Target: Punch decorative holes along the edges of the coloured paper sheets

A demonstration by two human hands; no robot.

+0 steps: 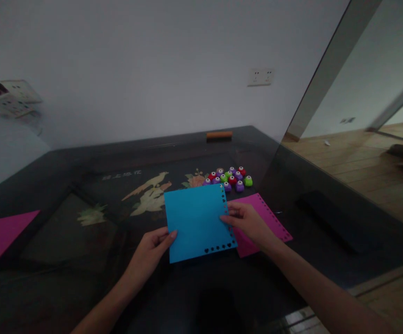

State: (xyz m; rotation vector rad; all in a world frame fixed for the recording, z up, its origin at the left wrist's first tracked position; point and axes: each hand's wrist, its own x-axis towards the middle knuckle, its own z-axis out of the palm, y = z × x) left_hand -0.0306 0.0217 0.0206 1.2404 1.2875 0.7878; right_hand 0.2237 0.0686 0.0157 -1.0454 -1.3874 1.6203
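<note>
Both forearms bare, no sleeves or jewellery.

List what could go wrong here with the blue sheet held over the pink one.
1. The blue sheet is pinched only at its edges by the left hand and right hand; it could bend or crease.
2. It overlaps the punched pink sheet beneath, so sliding it might drag that sheet askew.
3. The small punches sit just beyond; a push forward could scatter them.

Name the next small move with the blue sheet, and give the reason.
Probably turn the blue sheet to bring an unpunched edge round: heart holes line only its right and bottom edges. Both hands, left hand and right hand, pinch it, with the punches just behind.
</note>
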